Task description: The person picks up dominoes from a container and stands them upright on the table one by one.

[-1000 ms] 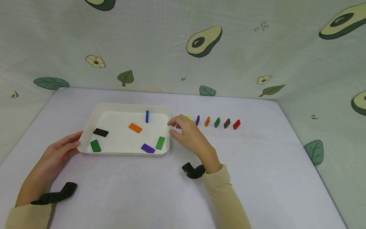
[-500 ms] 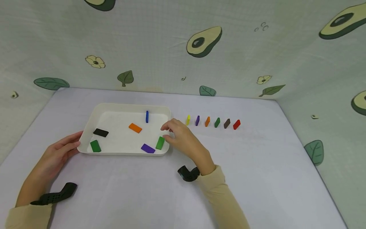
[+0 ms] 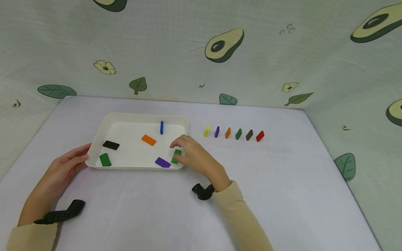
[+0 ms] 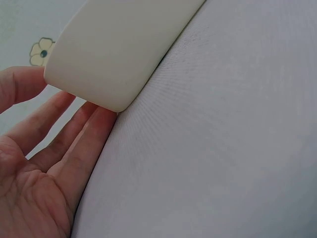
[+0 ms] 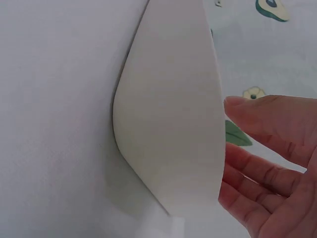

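A white tray (image 3: 135, 169) holds several small flat tiles. My left hand (image 3: 64, 169) rests with extended fingers against the tray's left end; in the left wrist view its fingertips (image 4: 106, 111) touch the tray wall. My right hand (image 3: 198, 155) reaches over the tray's right side, thumb and fingers apart, with nothing between them. Below it lies a green tile (image 3: 177, 152), partly covered by the thumb. Beside that is a purple tile (image 3: 163, 162). In the right wrist view the tray's outer wall (image 5: 168, 109) hides the fingertips and tiles.
An orange tile (image 3: 148, 140), a black tile (image 3: 111, 145), another green tile (image 3: 105, 160) and a blue tile (image 3: 161, 127) on edge are in the tray. Right of it, several tiles stand in a row, from yellow (image 3: 206, 131) to red (image 3: 260, 136).
My right hand has moved left and slightly down, from beside the tray's right rim to over the green tile. The yellow tile is now uncovered. My left hand has stayed put.
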Demonstrator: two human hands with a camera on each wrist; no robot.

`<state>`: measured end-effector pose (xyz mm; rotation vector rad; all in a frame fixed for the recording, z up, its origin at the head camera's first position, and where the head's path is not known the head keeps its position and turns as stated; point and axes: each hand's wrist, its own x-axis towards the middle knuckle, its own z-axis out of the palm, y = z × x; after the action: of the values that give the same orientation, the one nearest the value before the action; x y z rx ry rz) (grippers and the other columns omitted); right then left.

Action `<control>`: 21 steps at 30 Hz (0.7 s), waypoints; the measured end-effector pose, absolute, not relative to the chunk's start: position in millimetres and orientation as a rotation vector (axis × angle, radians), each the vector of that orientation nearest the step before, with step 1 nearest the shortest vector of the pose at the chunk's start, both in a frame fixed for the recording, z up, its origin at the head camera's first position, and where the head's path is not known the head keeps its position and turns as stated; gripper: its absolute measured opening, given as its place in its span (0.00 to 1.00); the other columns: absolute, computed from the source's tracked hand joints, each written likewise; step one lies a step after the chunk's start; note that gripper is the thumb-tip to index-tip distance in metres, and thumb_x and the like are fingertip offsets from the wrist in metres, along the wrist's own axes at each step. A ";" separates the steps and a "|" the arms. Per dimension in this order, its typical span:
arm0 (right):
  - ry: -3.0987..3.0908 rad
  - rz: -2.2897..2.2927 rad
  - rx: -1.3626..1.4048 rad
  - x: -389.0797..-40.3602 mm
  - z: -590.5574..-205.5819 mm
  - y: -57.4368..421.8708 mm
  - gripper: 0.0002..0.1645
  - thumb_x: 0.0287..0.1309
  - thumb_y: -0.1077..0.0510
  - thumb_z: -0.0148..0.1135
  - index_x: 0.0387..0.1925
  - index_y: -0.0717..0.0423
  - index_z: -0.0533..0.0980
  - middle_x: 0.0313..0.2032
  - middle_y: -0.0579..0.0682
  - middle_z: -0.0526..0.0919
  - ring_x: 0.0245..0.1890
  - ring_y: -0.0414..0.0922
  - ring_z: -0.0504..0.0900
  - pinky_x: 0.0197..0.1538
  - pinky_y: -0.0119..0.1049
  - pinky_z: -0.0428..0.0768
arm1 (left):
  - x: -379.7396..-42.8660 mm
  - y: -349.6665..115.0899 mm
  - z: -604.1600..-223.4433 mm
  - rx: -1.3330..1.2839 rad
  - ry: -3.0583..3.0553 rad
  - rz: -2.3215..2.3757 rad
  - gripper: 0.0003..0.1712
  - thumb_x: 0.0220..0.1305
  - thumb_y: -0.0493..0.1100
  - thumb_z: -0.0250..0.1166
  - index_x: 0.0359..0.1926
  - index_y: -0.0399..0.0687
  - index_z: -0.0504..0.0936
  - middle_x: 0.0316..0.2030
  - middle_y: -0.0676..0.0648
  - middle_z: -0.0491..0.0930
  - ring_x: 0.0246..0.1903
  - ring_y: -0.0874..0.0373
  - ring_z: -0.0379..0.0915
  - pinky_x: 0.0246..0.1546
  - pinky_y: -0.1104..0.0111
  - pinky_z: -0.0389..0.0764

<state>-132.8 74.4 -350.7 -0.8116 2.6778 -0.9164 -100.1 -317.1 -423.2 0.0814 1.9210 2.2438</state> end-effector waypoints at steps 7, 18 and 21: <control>2.730 -0.773 -0.884 -135.4 -358.8 70.6 0.18 0.54 0.56 0.65 0.47 0.55 0.76 0.50 0.47 0.76 0.52 0.45 0.70 0.59 0.35 0.71 | -100.7 -316.3 -422.7 0.093 1.910 2.249 0.23 0.69 0.35 0.51 0.63 0.53 0.70 0.53 0.66 0.73 0.47 0.76 0.73 0.43 0.84 0.77; 2.851 -0.566 -0.987 -138.7 -369.4 67.4 0.16 0.52 0.52 0.68 0.43 0.51 0.79 0.47 0.47 0.78 0.50 0.44 0.68 0.57 0.37 0.67 | -100.5 -316.4 -421.7 0.062 1.927 2.225 0.23 0.69 0.36 0.51 0.64 0.53 0.69 0.53 0.68 0.73 0.47 0.76 0.74 0.42 0.84 0.77; 2.858 -0.468 -0.966 -138.8 -368.6 64.8 0.15 0.53 0.50 0.67 0.42 0.49 0.79 0.47 0.46 0.78 0.51 0.44 0.68 0.56 0.36 0.67 | -99.7 -316.7 -422.2 0.051 1.927 2.224 0.23 0.69 0.36 0.52 0.63 0.54 0.70 0.52 0.68 0.73 0.46 0.76 0.74 0.42 0.84 0.77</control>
<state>-138.8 64.8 -368.6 -0.9656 2.8577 -0.4678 -99.7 -316.7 -422.2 0.0509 1.9270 2.2240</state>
